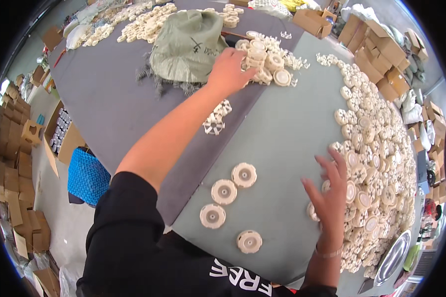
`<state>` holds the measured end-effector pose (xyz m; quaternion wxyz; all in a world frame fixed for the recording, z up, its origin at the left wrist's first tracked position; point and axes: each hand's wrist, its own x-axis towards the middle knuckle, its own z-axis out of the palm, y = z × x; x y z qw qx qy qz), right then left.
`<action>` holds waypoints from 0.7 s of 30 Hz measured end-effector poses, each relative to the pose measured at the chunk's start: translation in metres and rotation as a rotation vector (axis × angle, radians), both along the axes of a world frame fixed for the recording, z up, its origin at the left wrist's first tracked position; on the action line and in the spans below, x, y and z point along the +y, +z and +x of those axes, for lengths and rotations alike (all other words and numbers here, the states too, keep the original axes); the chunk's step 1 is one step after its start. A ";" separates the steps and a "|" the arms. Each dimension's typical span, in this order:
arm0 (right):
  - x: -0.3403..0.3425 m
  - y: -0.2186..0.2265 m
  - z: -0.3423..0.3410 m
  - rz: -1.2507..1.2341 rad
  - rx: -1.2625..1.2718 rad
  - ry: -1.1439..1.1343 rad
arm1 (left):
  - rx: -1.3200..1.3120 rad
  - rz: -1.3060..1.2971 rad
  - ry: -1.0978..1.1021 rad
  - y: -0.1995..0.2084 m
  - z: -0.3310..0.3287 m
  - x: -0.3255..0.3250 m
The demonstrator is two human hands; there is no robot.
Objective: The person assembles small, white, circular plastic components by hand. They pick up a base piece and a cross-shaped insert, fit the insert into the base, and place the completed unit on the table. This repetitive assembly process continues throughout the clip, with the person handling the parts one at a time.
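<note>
My left hand (231, 72) reaches to the far side of the table, its thumb and fingers apart against a small heap of cream round plastic wheel-like parts (274, 62). Whether it grips any of them cannot be made out. On the right, my right hand (332, 190) hovers with spread fingers at the edge of a large pile of similar parts (369, 163). Between my arms lie several single discs, among them an upper disc (244, 175) and a near disc (249, 241), flat on the grey-green tabletop (277, 133).
A green woven sack (187, 47) sits left of the small heap, with more cream parts (146, 24) behind it. White clip-like pieces (214, 123) lie below my left forearm. An oval metal tray (393, 257) stands near right. Cardboard boxes (381, 59) surround the table.
</note>
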<state>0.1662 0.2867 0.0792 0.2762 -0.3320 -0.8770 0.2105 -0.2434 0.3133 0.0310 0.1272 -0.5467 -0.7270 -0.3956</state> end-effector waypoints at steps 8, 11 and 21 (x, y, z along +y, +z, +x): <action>0.227 -0.061 -0.196 -0.153 0.008 -0.099 | -0.152 -0.262 0.103 0.006 -0.062 0.118; 0.254 -0.054 -0.250 -0.319 0.087 -0.109 | -0.188 -0.265 0.003 -0.006 -0.088 0.143; 0.176 -0.059 -0.177 -0.365 0.038 0.260 | 0.070 -0.217 -0.471 -0.011 0.005 0.003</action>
